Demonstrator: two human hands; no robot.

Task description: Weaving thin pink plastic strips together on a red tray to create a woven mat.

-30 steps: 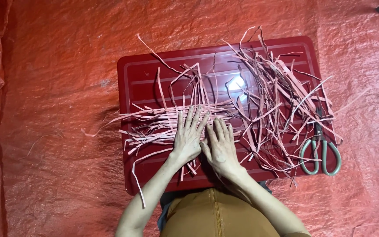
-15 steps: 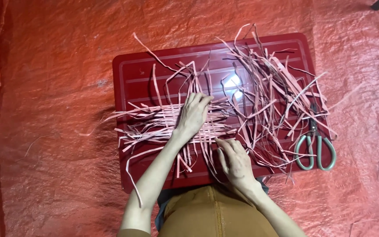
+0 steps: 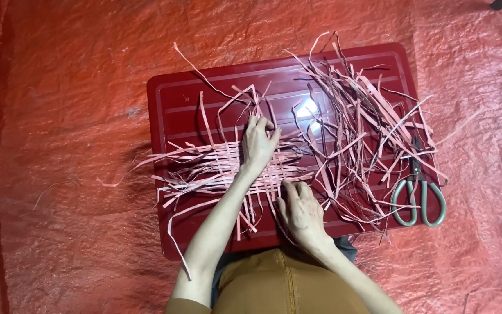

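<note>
Red desk [image 3: 175,99]: left hand [image 3: 258,141] and right hand [image 3: 301,208], grips released, flat on woven pink strips [image 3: 216,168]; scissors [image 3: 418,200] at right.

A glossy dark-red rectangular plastic lid [image 3: 175,110] lies on a crinkled red plastic tarpaulin [image 3: 59,87]. On it, thin pale-pink strips [image 3: 204,168] are laid crosswise in a loose woven patch. The left hand [image 3: 258,144] rests palm-down on the patch's upper edge, fingers bent, perhaps pinching one strip. The right hand [image 3: 301,209] presses flat on the lower strips. A tangled heap of loose pink strips [image 3: 361,128] lies to the right, beside grey-handled metal scissors [image 3: 418,195].
</note>
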